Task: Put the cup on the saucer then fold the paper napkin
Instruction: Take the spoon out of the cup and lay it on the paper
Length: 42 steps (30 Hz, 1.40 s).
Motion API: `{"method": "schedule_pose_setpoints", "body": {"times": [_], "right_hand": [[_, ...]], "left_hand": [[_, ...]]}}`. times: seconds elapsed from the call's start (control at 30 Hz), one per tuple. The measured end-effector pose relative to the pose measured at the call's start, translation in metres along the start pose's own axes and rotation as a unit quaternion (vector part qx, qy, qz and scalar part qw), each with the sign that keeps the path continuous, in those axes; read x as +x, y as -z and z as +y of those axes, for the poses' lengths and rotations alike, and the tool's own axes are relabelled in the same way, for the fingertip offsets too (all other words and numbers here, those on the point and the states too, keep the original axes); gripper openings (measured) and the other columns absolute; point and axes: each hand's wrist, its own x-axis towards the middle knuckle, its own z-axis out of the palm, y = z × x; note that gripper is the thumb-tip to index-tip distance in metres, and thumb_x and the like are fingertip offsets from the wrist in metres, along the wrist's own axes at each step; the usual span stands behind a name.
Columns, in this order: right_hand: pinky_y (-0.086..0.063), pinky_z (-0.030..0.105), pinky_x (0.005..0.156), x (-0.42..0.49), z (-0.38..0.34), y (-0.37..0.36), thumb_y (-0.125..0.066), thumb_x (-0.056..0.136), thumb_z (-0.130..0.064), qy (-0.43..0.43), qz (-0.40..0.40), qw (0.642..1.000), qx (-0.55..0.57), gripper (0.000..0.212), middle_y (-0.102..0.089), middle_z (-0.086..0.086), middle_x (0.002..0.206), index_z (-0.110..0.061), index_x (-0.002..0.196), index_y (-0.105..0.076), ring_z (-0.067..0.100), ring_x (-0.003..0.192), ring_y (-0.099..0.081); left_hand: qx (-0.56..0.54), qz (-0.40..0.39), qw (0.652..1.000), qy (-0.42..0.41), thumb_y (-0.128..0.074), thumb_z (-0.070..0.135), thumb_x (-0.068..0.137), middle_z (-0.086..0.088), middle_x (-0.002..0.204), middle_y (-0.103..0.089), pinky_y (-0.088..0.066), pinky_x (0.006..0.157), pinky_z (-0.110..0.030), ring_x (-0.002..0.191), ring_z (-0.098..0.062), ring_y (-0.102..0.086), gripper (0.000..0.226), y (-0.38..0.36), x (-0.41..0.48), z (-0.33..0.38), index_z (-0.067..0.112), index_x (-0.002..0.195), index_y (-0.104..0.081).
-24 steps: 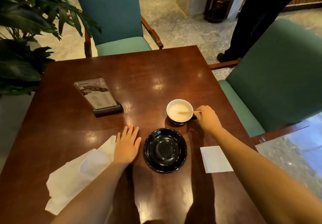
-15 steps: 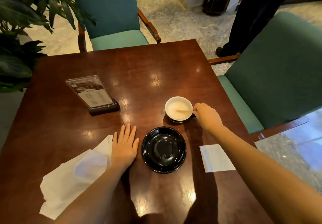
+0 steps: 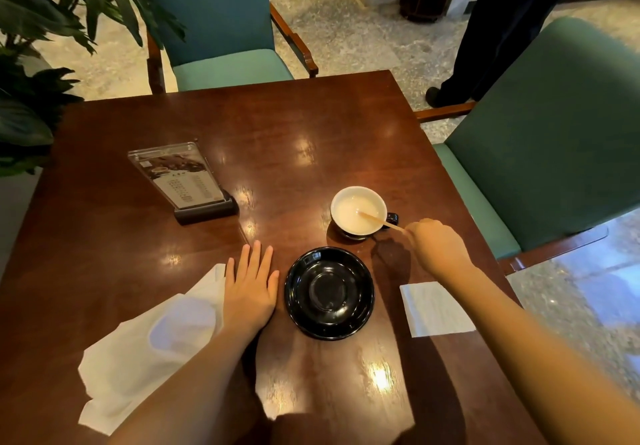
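Observation:
A cup (image 3: 353, 214), white inside and dark outside, stands on the table just beyond the empty black saucer (image 3: 329, 294). It holds pale liquid and a wooden stirrer (image 3: 379, 221) that leans out to the right. My right hand (image 3: 438, 245) is curled to the right of the cup, its fingertips pinching the stirrer's outer end. My left hand (image 3: 251, 289) lies flat on the table left of the saucer, on the corner of a large rumpled white napkin (image 3: 145, 351). A small flat white napkin (image 3: 434, 308) lies right of the saucer, partly under my right forearm.
A menu stand (image 3: 180, 181) sits on the dark wooden table (image 3: 294, 126) at the left. Teal armchairs stand at the far side (image 3: 221, 25) and at the right (image 3: 554, 133). A plant (image 3: 38, 50) fills the left corner. A person's dark legs (image 3: 491, 39) stand at the top right.
My right hand has drawn back a little from the cup's handle to the stirrer's outer end. The left hand, cup and saucer stay where they were.

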Motion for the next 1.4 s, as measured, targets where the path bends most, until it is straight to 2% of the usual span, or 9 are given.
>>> {"method": "schedule_pose_setpoints", "body": {"times": [0.17, 0.43, 0.57, 0.63, 0.73, 0.8, 0.97, 1.1, 1.4], "right_hand": [[-0.057, 0.036, 0.069, -0.025, -0.003, -0.012, -0.049, 0.092, -0.005, -0.03, -0.004, 0.999, 0.039, 0.014, -0.055, 0.008, 0.078, -0.007, 0.091, -0.063, 0.027, 0.067, -0.062], [-0.054, 0.032, 0.071, -0.059, -0.004, -0.018, -0.049, 0.096, -0.01, -0.059, 0.019, 0.992, 0.111, 0.016, -0.063, 0.011, 0.092, -0.007, 0.103, -0.062, 0.026, 0.074, -0.064], [-0.054, 0.034, 0.078, -0.066, -0.007, -0.014, -0.052, 0.094, -0.009, -0.086, 0.021, 0.987, 0.134, 0.015, -0.063, 0.013, 0.097, -0.006, 0.106, -0.061, 0.027, 0.08, -0.063], [-0.054, 0.036, 0.077, -0.066, -0.011, -0.014, -0.051, 0.094, -0.009, -0.089, 0.046, 0.984, 0.144, 0.017, -0.063, 0.014, 0.098, -0.005, 0.107, -0.061, 0.028, 0.08, -0.063], [-0.051, 0.036, 0.072, -0.062, -0.02, -0.016, -0.045, 0.097, -0.01, -0.083, 0.078, 0.982, 0.149, 0.02, -0.062, 0.016, 0.096, -0.003, 0.103, -0.062, 0.032, 0.079, -0.062], [-0.048, 0.036, 0.071, -0.061, -0.025, -0.021, -0.041, 0.099, -0.014, -0.085, 0.069, 0.982, 0.152, 0.025, -0.063, 0.016, 0.097, -0.002, 0.101, -0.063, 0.035, 0.082, -0.061], [-0.052, 0.039, 0.081, -0.072, -0.021, -0.042, -0.046, 0.096, -0.011, -0.116, 0.029, 0.973, 0.198, 0.019, -0.066, 0.016, 0.102, -0.005, 0.104, -0.062, 0.032, 0.087, -0.063], [-0.052, 0.038, 0.09, -0.098, -0.005, -0.061, -0.052, 0.094, -0.012, -0.17, 0.043, 0.958, 0.227, 0.025, -0.066, 0.017, 0.111, -0.005, 0.116, -0.06, 0.031, 0.097, -0.064], [-0.054, 0.035, 0.071, -0.153, 0.0, -0.1, -0.044, 0.097, -0.015, -0.23, 0.073, 0.946, 0.214, 0.019, -0.065, 0.011, 0.09, -0.007, 0.094, -0.06, 0.026, 0.075, -0.065]], "left_hand": [[-0.004, 0.001, 1.0, -0.007, -0.019, 0.041, 0.093, -0.008, 0.15, -0.03, -0.018, 0.112, -0.049, 0.14, -0.025, -0.022, 0.056, 0.002, 0.001, 0.001, 0.017, 0.141, -0.035], [0.002, -0.016, 1.0, -0.006, -0.003, 0.048, 0.089, -0.005, 0.155, -0.015, -0.005, 0.114, -0.045, 0.143, -0.022, -0.008, 0.065, 0.003, 0.003, 0.002, 0.02, 0.145, -0.021], [0.007, -0.033, 0.999, 0.003, -0.021, 0.043, 0.098, -0.007, 0.156, -0.008, -0.001, 0.115, -0.046, 0.144, -0.024, -0.001, 0.055, 0.002, 0.004, 0.005, 0.019, 0.147, -0.013], [0.006, -0.032, 0.999, 0.0, -0.027, 0.04, 0.098, -0.008, 0.156, -0.01, -0.003, 0.115, -0.047, 0.144, -0.025, -0.002, 0.055, 0.003, 0.003, 0.007, 0.018, 0.147, -0.014], [0.002, -0.035, 0.999, 0.001, -0.027, 0.039, 0.098, -0.007, 0.156, -0.011, -0.004, 0.115, -0.046, 0.144, -0.024, -0.004, 0.054, 0.003, -0.002, 0.008, 0.018, 0.147, -0.015], [-0.003, -0.033, 0.999, 0.003, -0.026, 0.039, 0.098, -0.007, 0.156, -0.013, -0.004, 0.116, -0.046, 0.144, -0.023, -0.005, 0.054, 0.002, -0.007, 0.008, 0.018, 0.147, -0.016], [0.003, -0.026, 1.0, -0.007, -0.01, 0.047, 0.09, -0.007, 0.155, -0.016, -0.004, 0.115, -0.045, 0.143, -0.023, -0.008, 0.063, 0.001, -0.017, 0.006, 0.018, 0.146, -0.02], [0.001, -0.026, 1.0, -0.007, -0.02, 0.043, 0.096, -0.007, 0.156, -0.013, -0.004, 0.116, -0.046, 0.144, -0.023, -0.006, 0.055, -0.001, -0.018, 0.005, 0.019, 0.146, -0.017], [0.012, -0.015, 1.0, -0.014, -0.029, 0.039, 0.097, -0.01, 0.155, -0.019, -0.009, 0.115, -0.048, 0.143, -0.026, -0.011, 0.055, -0.002, -0.02, 0.005, 0.017, 0.146, -0.02]]}}
